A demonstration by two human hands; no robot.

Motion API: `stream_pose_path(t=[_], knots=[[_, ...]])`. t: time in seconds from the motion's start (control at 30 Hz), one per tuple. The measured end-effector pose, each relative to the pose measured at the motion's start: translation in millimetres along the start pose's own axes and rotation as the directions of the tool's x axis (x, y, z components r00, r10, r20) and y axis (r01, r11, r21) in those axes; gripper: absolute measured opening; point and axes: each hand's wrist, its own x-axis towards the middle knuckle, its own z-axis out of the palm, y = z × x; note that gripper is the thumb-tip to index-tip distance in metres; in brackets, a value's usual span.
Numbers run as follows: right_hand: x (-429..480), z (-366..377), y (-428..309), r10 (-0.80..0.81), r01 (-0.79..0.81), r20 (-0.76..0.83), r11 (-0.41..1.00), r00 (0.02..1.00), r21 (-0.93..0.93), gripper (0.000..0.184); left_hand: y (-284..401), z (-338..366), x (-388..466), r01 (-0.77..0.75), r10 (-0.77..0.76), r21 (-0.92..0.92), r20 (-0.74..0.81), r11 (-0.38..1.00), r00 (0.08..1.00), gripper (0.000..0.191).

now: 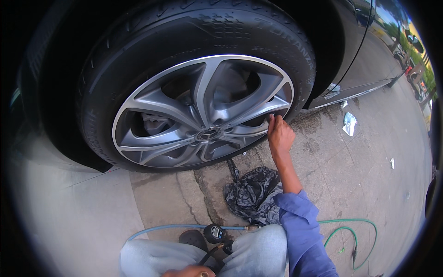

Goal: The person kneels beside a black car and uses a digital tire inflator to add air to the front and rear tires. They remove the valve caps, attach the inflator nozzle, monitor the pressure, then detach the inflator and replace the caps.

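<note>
Before me stands a car wheel, its tyre (pixel 225 43) black and its alloy rim (pixel 207 100) silver and grey. My right hand (pixel 282 134) reaches to the rim's right edge, fingertips pinched on a small dark tyre valve part (pixel 272 114); I cannot tell whether it is the cap or the stem. At the bottom edge, partly cut off, my left hand (pixel 188 271) holds a brass-coloured hose end fitting (pixel 203 274). Between my knees sits a digital tyre pressure gauge (pixel 213 233), with a black hose (pixel 210 253) and a blue air hose (pixel 166 228) beside it.
A crumpled black plastic bag (pixel 254 194) lies on the paving below the wheel. To the right are a green hose (pixel 375 235) and pieces of white litter (pixel 349 124). The dark car body (pixel 346 59) overhangs the tyre. My shoe (pixel 193 239) is near the gauge.
</note>
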Motion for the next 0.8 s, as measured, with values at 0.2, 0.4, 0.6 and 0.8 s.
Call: stream_pose_path(t=[0.2, 0.4, 0.6, 0.8], knots=[[-2.4, -5.0, 1.5, 0.003, -0.002, 0.024, 1.000, 1.000, -0.022, 0.025, -1.6, 0.3, -0.3, -0.004, 0.004, -0.008, -0.010, 1.000, 1.000, 0.022], [-0.8, 2.9, 7.2, -0.140, 0.146, -0.102, 0.988, 0.985, 0.052, 0.025, 2.6, -5.3, 10.3, -0.015, 0.015, 0.002, 0.005, 1.000, 1.000, 0.024], [-7.0, 30.8, 4.1, 0.400, -0.396, 0.242, 0.366, 0.884, 0.842, 0.029, -20.0, 7.1, 21.2, -0.084, 0.084, 0.040, 0.000, 0.996, 0.996, 0.020], [-2.0, 48.2, 19.0, 0.227, -0.593, 0.792, -0.555, 0.567, 0.583, 0.028, -57.1, 44.2, 52.7, -0.381, 0.496, 0.438, -0.184, 0.814, 0.848, 0.020]])
